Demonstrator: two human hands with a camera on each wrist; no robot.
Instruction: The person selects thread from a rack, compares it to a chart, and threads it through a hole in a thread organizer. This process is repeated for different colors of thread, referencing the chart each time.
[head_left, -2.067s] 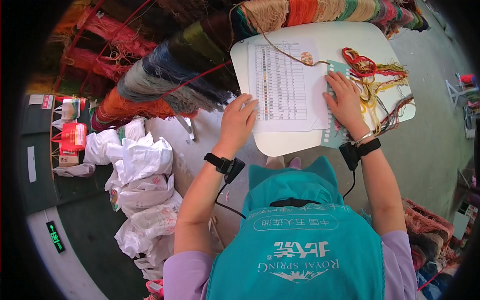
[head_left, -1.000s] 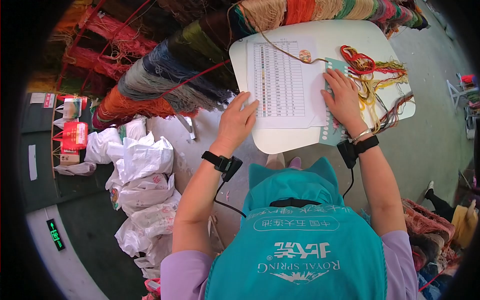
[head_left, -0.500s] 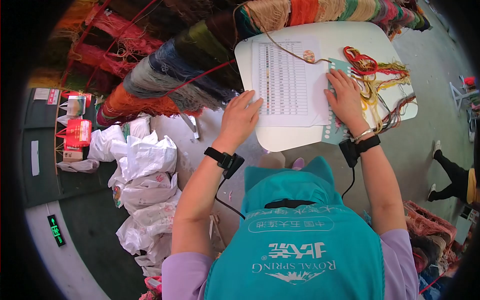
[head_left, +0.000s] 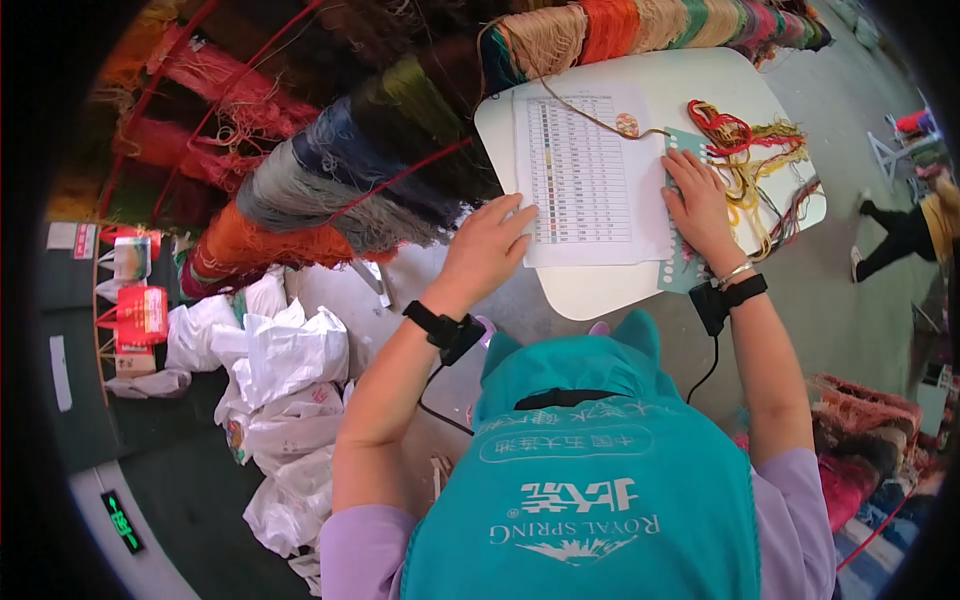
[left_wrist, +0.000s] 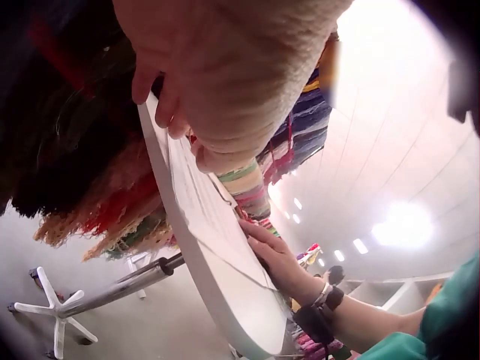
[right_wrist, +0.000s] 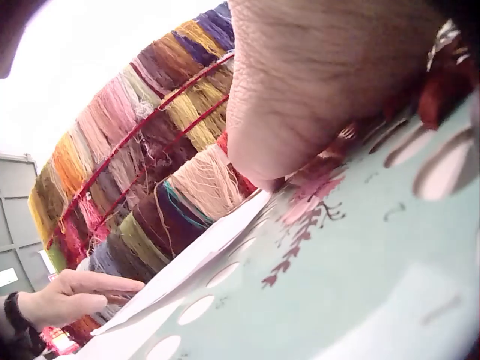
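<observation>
A printed sheet with a table of numbers and colour swatches lies on a small white table. At the left edge of the sheet rests my left hand, fingers extended. My right hand lies flat, its fingers on a pale green card with punched holes along its edges. Printed flowers show on the card in the right wrist view. A brown strand crosses the top of the sheet. Right of the card lie red, yellow and brown thread bundles.
Racks hung with coloured yarn skeins stand left and beyond the table. White plastic bags are piled on the floor at left. A person in dark trousers walks at the right. More yarn lies at lower right.
A person has come into view at the right and moved along the floor. The head view has shifted slightly. Both hands keep their places at the sheet and card.
</observation>
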